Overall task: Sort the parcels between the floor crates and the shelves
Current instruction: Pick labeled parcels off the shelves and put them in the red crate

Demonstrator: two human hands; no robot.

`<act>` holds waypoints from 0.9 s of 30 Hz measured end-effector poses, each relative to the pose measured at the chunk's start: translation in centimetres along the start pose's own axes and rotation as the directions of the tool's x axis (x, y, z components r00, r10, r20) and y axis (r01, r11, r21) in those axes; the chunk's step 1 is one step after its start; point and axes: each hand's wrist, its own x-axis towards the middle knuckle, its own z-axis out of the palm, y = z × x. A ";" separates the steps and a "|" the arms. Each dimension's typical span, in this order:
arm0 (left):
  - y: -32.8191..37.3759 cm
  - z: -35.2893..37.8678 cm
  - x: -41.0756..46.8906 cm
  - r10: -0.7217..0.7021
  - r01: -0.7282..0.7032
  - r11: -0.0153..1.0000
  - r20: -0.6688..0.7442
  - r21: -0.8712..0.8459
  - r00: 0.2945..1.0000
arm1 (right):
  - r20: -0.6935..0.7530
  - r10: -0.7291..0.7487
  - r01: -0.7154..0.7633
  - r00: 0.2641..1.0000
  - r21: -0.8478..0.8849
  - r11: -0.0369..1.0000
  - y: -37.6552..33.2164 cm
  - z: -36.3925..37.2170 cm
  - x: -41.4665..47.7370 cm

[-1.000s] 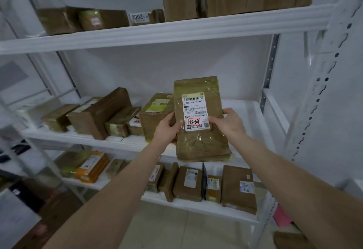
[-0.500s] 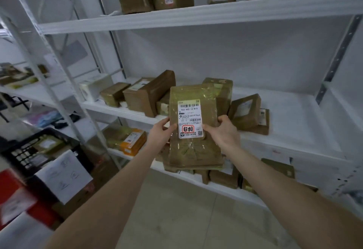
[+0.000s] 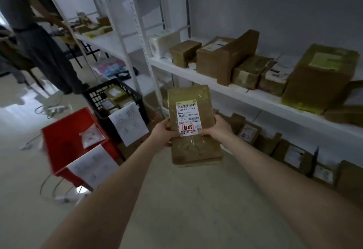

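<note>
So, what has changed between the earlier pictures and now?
The parcel has come away from the middle shelf, lower and leftward, as the person turned toward the black crate and red crate on the floor. Nothing was let go: the left hand and right hand hold its sides as before, label facing the camera.

crates (image 3: 92, 99) on floor (image 3: 176, 199), left of parcel (image 3: 196, 150) | shelves (image 3: 245, 93) right, boxes (image 3: 216, 62) on them

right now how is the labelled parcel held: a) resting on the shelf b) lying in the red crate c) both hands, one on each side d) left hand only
c: the left hand and the right hand grip opposite side edges of the parcel.
</note>
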 end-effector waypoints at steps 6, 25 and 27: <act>-4.0 -6.0 2.1 -0.133 0.123 0.989 -0.118 -0.087 0.984 | 0.171 -0.036 0.049 0.985 -0.073 0.996 -2.9 7.3 4.5; -13.3 -24.8 13.9 -0.438 0.341 0.894 -0.414 -0.290 0.798 | 0.587 -0.060 0.202 0.808 -0.179 0.963 -14.4 31.1 22.4; -14.5 -27.7 14.3 -0.452 0.355 0.890 -0.457 -0.284 0.766 | 0.621 -0.063 0.223 0.781 -0.183 0.958 -15.9 34.1 23.0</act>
